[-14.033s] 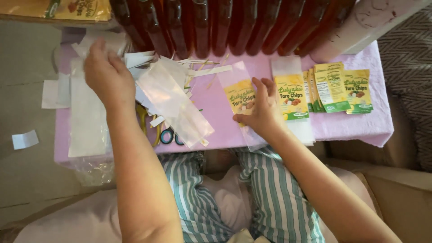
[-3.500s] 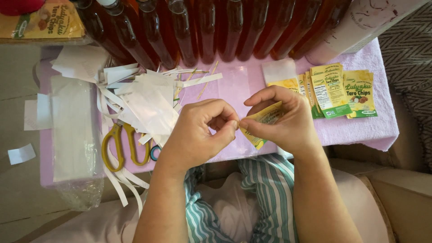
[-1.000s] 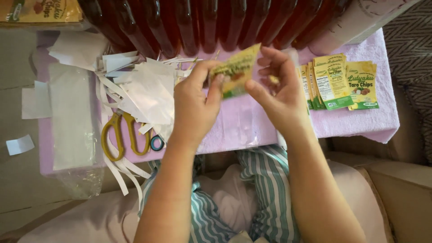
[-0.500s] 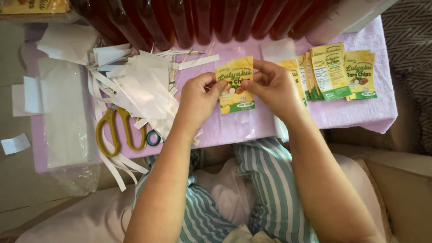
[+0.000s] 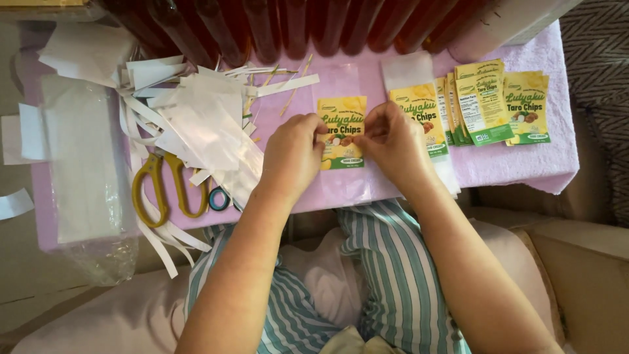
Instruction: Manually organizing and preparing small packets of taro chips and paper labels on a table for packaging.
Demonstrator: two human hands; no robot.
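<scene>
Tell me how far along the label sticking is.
Done: a labelled clear bag lies to the right, and peeled white backing strips are heaped on the left. In hand: the left hand and right hand press a yellow-green label onto a clear bag on the pink cloth. Left: a fan of loose labels and a stack of clear bags.

Yellow scissors (image 5: pixel 160 190), paper strips (image 5: pixel 196 124), bottles (image 5: pixel 288 26)

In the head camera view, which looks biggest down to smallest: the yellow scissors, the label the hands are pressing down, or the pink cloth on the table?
1. Pink cloth, by far.
2. Yellow scissors.
3. Yellow-green label between both hands; looks only slightly smaller than the scissors, so that order is unsure.
</scene>
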